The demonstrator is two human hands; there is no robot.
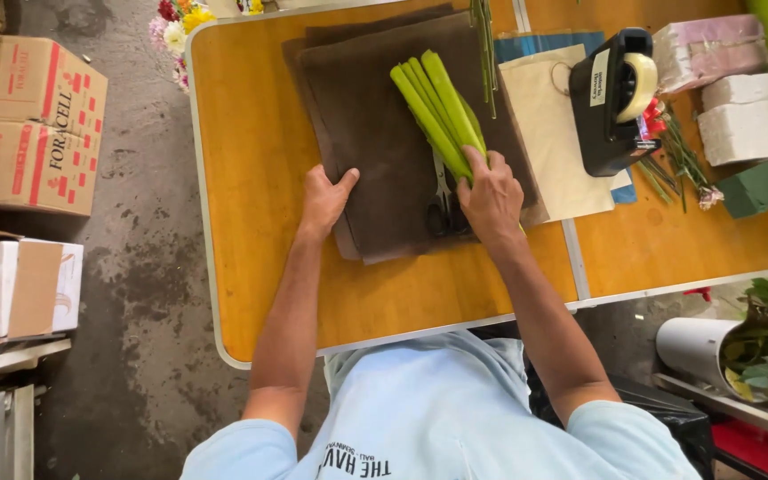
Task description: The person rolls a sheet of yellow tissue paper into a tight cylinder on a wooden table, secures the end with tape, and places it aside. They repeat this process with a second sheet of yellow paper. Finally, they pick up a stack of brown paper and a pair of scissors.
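2 bare hands work on the wooden table [251,178]. Right hand [491,197] is curled over the near end of a bundle of light green stems [437,102], fingers closed around it; how tightly cannot be judged, since the hand covers the contact point. Bundle lies on a stack of dark brown paper sheets [375,151] at the table's middle, long axis diagonal: held end toward the person, free end pointing away and slightly to the person's left. Black-handled scissors [442,209] lie on the same sheets just beside the right hand, blades running under the stems and partly hidden. Left hand [326,200] lies flat and open, holding nothing, pressing the left edge of the brown stack. Further right: a cream sheet [553,133] partly tucked under the brown stack, a black tape dispenser [615,98], white blocks [740,116], a green foam block [757,188]. Cardboard boxes [28,124] stand on the floor at left, cut off by the picture edge.
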